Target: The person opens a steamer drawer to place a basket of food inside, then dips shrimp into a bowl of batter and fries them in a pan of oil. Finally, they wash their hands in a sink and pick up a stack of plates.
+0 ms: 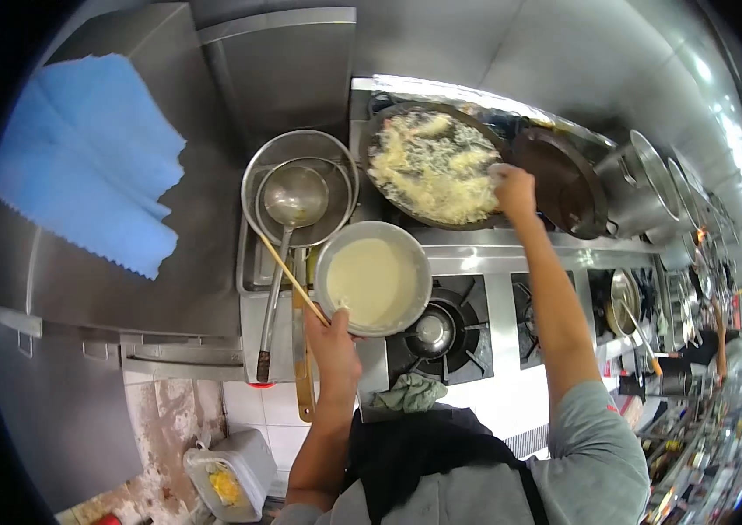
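Note:
My left hand point(333, 354) is closed on the near rim of a metal bowl point(423, 278) of pale, creamy batter point(373, 278). The same hand also grips long wooden chopsticks point(290, 278) that point up and left. My right hand point(515, 191) is closed over the right edge of a wide frying pan point(377, 184). Its fingertips are at a whitish bit too small to name. Bubbling oil and pale battered pieces point(441, 166) fill the pan.
Left of the bowl, a ladle point(295, 197) rests across a strainer point(250, 188). A dark pan point(563, 179) and metal pots point(651, 179) stand to the right. Blue cloth point(91, 157) covers part of the steel counter. A green rag point(410, 392) lies by the burner point(435, 332).

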Available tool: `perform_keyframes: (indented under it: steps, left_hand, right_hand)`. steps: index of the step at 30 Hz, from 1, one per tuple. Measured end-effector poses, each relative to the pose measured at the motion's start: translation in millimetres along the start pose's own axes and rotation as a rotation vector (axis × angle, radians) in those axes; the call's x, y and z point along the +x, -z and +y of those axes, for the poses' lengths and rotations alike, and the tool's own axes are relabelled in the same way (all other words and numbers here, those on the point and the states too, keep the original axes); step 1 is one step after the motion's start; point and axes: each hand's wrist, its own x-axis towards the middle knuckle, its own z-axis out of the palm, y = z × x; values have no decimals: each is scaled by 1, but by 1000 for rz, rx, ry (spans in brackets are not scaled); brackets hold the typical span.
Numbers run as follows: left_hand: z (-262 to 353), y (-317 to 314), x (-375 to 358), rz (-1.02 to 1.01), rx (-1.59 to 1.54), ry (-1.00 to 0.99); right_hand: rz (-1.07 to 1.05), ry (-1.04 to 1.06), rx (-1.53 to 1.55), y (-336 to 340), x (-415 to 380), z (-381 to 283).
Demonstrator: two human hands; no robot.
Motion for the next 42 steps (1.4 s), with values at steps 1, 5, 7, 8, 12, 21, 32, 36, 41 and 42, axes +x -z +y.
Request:
perform_keyframes:
  steps: [1,5,7,8,12,21,32,36,41,42]
  left_hand:
    - [-2,1,-5,-1,-35,8]
    - [-10,12,-21,-13,-71,0]
    - [-14,10,-34,-17,-84,-33]
    - [-11,5,-42,30,-81,-26]
    - [-19,-5,-67,117,-121,-93]
    - [-33,-49,-81,140,-136,-150]
    - [-62,-142,-14,-3,-96,-105]
    - [-78,-173,18,-21,-101,-53]
    - [-86,-200,40,11,-43,-14]
    - [-85,-203,42,10,-41,-12]
  right_hand:
    - [17,-4,23,17,5,-18]
    - [105,11,203,36,33,-58]
    - [55,-16,338,5,31,-74]
    - [5,78,265,-25,29,-73]
    - [-136,47,396,-87,38,-56]
    - [-139,263,52,-82,51,10]
    - [-565,675,498,84,38,-72]
    - [-693,831,45,31,-2,-59]
    - [-930,523,-160,-6,1,-48]
    - [-1057,424,-147,-9,8,-48]
